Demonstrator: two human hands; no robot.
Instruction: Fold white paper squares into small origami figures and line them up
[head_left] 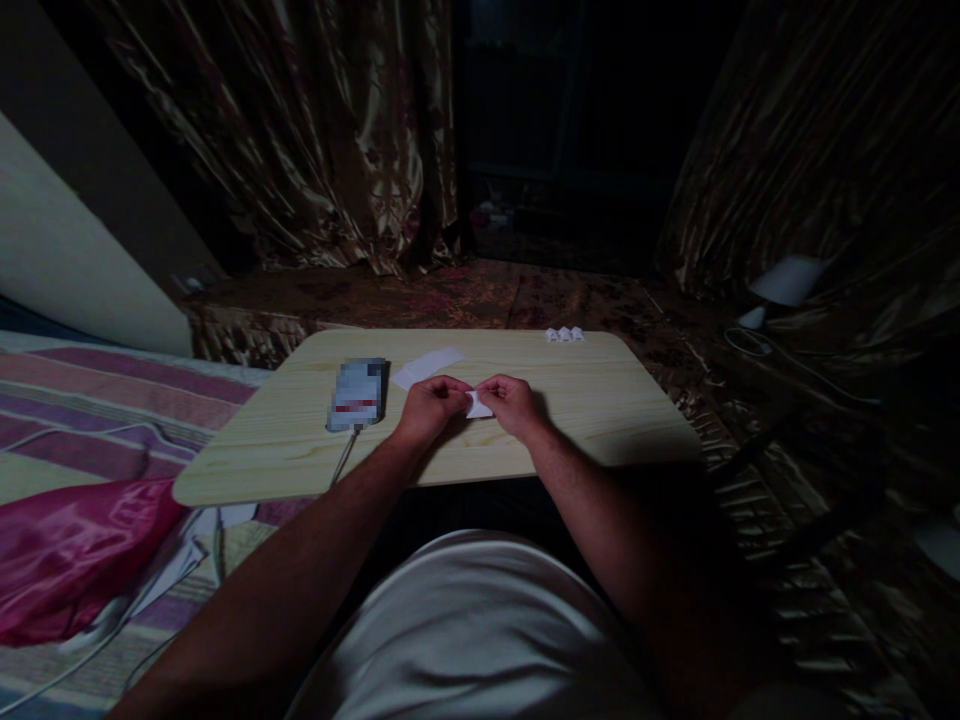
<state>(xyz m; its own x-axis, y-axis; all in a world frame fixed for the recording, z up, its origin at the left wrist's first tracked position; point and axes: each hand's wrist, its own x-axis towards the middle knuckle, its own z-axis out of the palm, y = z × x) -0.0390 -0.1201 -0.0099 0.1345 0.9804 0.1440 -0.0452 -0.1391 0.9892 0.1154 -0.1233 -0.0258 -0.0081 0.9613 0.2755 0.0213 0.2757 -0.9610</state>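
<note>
A small piece of white paper [478, 406] is pinched between my two hands over the middle of the wooden table [592, 400]. My left hand [435, 405] is closed on its left side, thumb and fingertips together. From the right, my right hand [510, 400] grips the same paper, its fingertips close to those of the left. How the paper is folded is too small to tell. Just beyond my left hand lie flat white paper strips [427, 368]. Several small folded paper pieces [564, 334] sit in a row at the table's far edge.
Left on the table lies a phone [358, 395] with a cable [343, 458] running off the near edge. A pink shiny bag [82, 560] rests on the striped bedspread [90, 400]. To the right stands a white lamp [790, 281]. Patterned curtains [360, 130] hang behind.
</note>
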